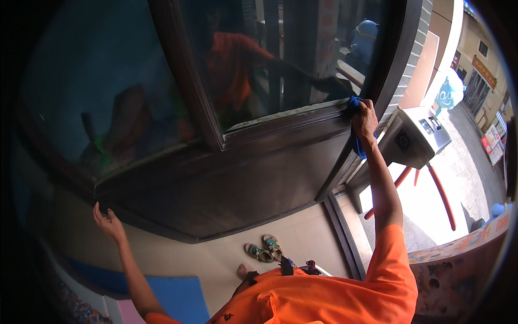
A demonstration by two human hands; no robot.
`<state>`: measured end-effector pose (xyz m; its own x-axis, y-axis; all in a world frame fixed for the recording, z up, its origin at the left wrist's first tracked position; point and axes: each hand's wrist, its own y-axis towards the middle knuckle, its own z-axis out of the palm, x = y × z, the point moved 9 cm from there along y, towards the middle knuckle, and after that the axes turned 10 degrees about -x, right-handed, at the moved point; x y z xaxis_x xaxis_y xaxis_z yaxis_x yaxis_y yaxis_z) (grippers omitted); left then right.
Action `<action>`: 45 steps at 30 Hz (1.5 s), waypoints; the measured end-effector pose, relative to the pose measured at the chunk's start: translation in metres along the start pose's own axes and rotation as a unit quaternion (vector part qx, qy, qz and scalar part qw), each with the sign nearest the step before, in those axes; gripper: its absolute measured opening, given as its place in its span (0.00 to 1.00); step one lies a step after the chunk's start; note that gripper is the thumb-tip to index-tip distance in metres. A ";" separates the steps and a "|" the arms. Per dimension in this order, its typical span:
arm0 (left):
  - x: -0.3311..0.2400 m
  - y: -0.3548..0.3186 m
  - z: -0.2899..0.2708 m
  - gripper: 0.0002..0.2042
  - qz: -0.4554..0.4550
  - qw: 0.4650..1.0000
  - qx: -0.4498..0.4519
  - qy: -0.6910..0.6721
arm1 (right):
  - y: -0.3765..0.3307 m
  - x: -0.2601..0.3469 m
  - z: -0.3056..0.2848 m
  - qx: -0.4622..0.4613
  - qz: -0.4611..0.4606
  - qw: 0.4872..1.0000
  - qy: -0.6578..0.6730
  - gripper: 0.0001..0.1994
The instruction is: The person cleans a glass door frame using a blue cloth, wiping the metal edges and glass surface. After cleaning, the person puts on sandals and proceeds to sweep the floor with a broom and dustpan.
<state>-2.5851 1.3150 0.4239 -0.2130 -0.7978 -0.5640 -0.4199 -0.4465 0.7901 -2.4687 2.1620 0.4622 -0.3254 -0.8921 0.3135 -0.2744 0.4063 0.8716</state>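
A dark brown door (259, 183) with glass panes (291, 70) stands in front of me. My right hand (366, 120) is closed on a blue cloth (360, 147) and presses it to the door's right upright, by the lower corner of the right pane. Part of the cloth dangles below the fist, partly behind my wrist. My left hand (110, 223) is raised near the door's lower left edge, fingers apart and holding nothing; whether it touches the door I cannot tell. The glass mirrors my orange shirt and outstretched arm.
To the right stands a grey metal turnstile (426, 135) with red-orange arms, beside the sunlit doorway. A dark floor track (345, 237) crosses the threshold. Sneakers (264, 251) sit below the door; a blue mat (172, 297) lies at lower left. A speckled curved wall (458, 270) rises at lower right.
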 end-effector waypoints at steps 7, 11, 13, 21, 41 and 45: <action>-0.015 0.043 0.024 0.21 0.168 0.983 -0.070 0.026 | -0.051 0.186 -0.001 0.057 -0.092 0.990 0.095 0.10; -0.003 0.051 0.041 0.19 0.179 0.983 -0.039 -0.010 | -0.090 0.297 0.002 0.081 -0.109 0.976 0.169 0.12; 0.006 0.053 0.049 0.16 0.178 0.984 -0.031 -0.008 | -0.104 0.348 -0.002 0.115 -0.132 0.967 0.183 0.11; -0.018 0.046 0.046 0.10 0.295 0.954 -0.046 0.033 | -0.103 0.352 -0.001 0.134 -0.110 0.965 0.195 0.17; 0.204 0.108 0.069 0.41 -0.368 0.862 -0.028 -0.347 | -0.154 0.516 -0.006 0.119 -0.201 0.961 0.146 0.19; 0.206 0.101 0.073 0.42 -0.385 0.854 -0.038 -0.348 | -0.182 0.602 -0.008 0.186 -0.255 0.926 0.207 0.22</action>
<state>-2.7354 1.1349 0.3702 -0.3829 0.1654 -0.9088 -0.6189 -0.7763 0.1195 -2.6070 1.5495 0.4956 0.2856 -0.9550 0.0805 -0.6143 -0.1180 0.7802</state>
